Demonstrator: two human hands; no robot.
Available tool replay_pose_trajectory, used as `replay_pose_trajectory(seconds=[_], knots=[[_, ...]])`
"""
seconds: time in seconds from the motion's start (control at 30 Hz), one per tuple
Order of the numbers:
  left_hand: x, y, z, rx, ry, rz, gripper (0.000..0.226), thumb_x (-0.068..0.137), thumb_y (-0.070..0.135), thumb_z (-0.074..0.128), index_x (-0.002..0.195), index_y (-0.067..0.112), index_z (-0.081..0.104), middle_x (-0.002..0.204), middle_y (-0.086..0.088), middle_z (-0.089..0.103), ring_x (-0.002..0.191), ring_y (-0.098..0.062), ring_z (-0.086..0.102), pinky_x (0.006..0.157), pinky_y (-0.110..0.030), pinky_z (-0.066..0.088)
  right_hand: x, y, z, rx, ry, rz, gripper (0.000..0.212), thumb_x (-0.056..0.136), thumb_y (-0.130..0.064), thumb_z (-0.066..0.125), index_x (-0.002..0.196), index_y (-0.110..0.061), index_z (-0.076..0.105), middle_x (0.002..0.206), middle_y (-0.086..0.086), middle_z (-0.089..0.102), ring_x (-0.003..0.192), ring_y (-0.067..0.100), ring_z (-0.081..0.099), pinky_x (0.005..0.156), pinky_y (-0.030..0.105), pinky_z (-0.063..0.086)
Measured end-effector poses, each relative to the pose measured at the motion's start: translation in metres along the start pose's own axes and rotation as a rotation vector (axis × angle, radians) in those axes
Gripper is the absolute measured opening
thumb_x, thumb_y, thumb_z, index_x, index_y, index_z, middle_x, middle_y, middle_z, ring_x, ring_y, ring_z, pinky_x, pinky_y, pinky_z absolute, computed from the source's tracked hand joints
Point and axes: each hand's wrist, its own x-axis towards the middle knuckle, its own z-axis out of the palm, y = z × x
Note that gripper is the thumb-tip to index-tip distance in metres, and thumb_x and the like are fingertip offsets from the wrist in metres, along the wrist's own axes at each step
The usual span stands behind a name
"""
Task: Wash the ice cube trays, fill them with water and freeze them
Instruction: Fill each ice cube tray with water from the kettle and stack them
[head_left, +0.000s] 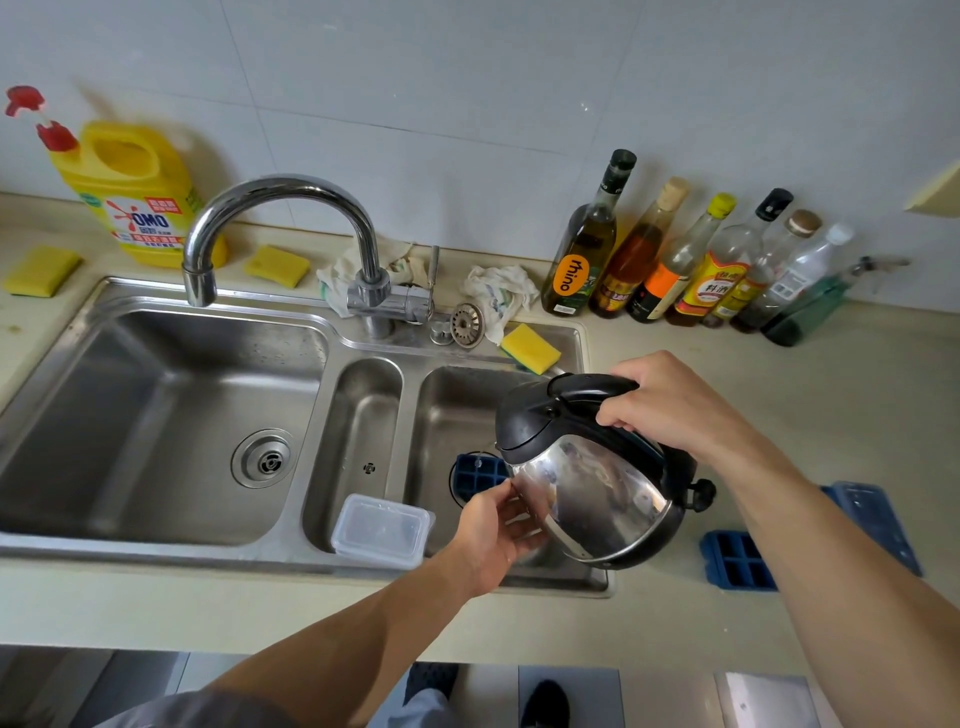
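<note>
A steel electric kettle (597, 488) with a black lid hangs tilted over the right basin of the sink (447, 400). My right hand (670, 405) grips its black handle from above. Below its spout a blue ice cube tray (478, 474) sits in that basin, mostly hidden by the kettle. My left hand (493, 530) holds the tray's near edge, fingers curled beside the kettle's wall. A second blue tray (737, 561) lies on the counter to the right, and a third (872, 514) is behind my right forearm.
A clear plastic box (382, 530) leans in the narrow middle basin. The faucet (280, 208) arcs over the large left basin. Yellow sponges (530, 348), rags, a strainer plug and a yellow detergent jug (135, 197) line the back. Several bottles (670, 260) stand at the wall.
</note>
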Motion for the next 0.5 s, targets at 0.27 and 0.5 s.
replay_pose_trajectory(seconds=[0.27,0.5], knots=[[0.0029,-0.0017,-0.0001,-0.013,-0.031,0.000,0.040,0.106,0.022,0.039,0.119,0.000,0.070,0.113,-0.020,0.072,0.095,-0.031,0.071,0.083,-0.043,0.058,0.0017,0.0000,-0.0013,0.009,0.006,0.008,0.006,0.076,-0.010,0.074,0.071,-0.009,0.070,0.067,0.012,0.067,0.065,0.022,0.062,0.062,0.032,0.045],[0.0037,-0.0031,0.0004,-0.013,-0.034,-0.004,0.040,0.106,0.021,0.039,0.120,-0.001,0.070,0.112,-0.019,0.073,0.093,-0.030,0.072,0.084,-0.043,0.058,0.0000,0.0012,-0.0032,0.010,0.004,0.019,0.009,0.075,-0.010,0.074,0.067,-0.010,0.069,0.062,0.008,0.065,0.063,0.021,0.060,0.061,0.032,0.045]])
